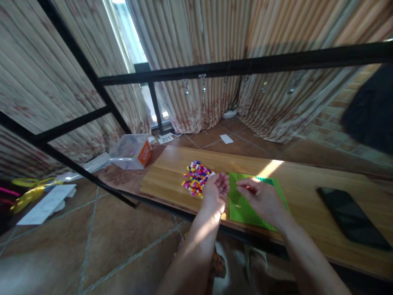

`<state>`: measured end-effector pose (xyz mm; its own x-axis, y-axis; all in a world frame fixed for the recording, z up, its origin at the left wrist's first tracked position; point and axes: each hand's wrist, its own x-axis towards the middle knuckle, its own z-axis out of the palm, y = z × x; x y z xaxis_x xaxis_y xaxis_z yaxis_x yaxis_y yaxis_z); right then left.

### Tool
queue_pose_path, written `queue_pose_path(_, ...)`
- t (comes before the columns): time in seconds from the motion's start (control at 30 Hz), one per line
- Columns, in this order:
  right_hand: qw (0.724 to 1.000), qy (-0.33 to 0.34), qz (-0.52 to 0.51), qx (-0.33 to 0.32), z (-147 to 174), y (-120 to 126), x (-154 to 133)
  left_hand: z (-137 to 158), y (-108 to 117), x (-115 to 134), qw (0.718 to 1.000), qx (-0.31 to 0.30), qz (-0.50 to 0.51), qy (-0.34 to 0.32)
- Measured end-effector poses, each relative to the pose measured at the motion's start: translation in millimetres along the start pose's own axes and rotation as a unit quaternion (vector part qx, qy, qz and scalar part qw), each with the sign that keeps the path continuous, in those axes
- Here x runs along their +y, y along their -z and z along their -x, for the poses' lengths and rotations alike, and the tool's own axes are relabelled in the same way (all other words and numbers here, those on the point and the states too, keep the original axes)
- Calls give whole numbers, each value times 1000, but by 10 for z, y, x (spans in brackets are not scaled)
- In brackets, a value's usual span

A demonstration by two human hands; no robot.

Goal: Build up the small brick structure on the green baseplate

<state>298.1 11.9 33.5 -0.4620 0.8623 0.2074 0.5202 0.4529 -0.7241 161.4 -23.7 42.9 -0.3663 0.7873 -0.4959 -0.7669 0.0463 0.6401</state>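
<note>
Item: green studded baseplate [245, 209], flat on the wooden table [307, 184], at its near edge and roughly midway along it. Bright lime colour, rectangular, with a fine grid of studs; a band of sunlight crosses its far corner. The near side reaches almost to the table's front edge.

Item: pile of small bricks [196, 178], just left of the baseplate and slightly farther back. Mixed colours: yellow, red, pink, purple, white, blue. Loose heap, not sorted.

Left hand [216, 190]: palm turned up, fingers loosely curled and apart, between the pile and the baseplate, touching the pile's near right fringe. Whether bricks lie in the palm cannot be told.

Right hand [260, 198]: over the baseplate, fingertips drawn together around a small reddish piece [250, 189]; grip too small to tell further.

Writing: none legible. The clear plastic box [130, 151], on the floor beyond the table's left end, bears an orange label, text unreadable.

Surroundings: dark phone [353, 217] face up toward the right end of the table, well apart from the baseplate. Black metal frame [245, 65] crosses the view above the table. Striped curtains [215, 32] behind. White papers [46, 203] and yellow tape [27, 192] on the tiled floor at left.
</note>
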Motion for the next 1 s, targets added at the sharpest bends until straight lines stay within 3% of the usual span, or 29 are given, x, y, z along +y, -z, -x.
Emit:
queue_pose_path(0.1,991,55,73,-97,-29,-118,-109,113,183,259,995,15,-76,-56)
queue_pose_path(0.23,981,55,109,-150,-94,-262,-166,198,532,613,966,38,-215,-140)
queue_pose_path(0.33,978,40,120,-163,-154,-336,-140,102,833,776,914,72,-349,-192)
queue_pose_path(0.47,979,28,132,-154,-222,-394,-116,-235,1075,860,820,106,-504,-251)
queue_pose_path(0.6,981,30,122,-149,-275,-436,-131,-626,1004,895,725,78,-616,-297)
queue_pose_path(0.73,985,15,118,-121,-330,-452,-88,-928,860,886,652,21,-681,-333)
queue_pose_path(0.87,987,4,124,-99,-373,-444,-29,-1110,857,838,607,-6,-717,-344)
queue_pose_path(1.0,991,4,100,-84,-421,-464,-70,-1166,890,812,579,-16,-738,-347)
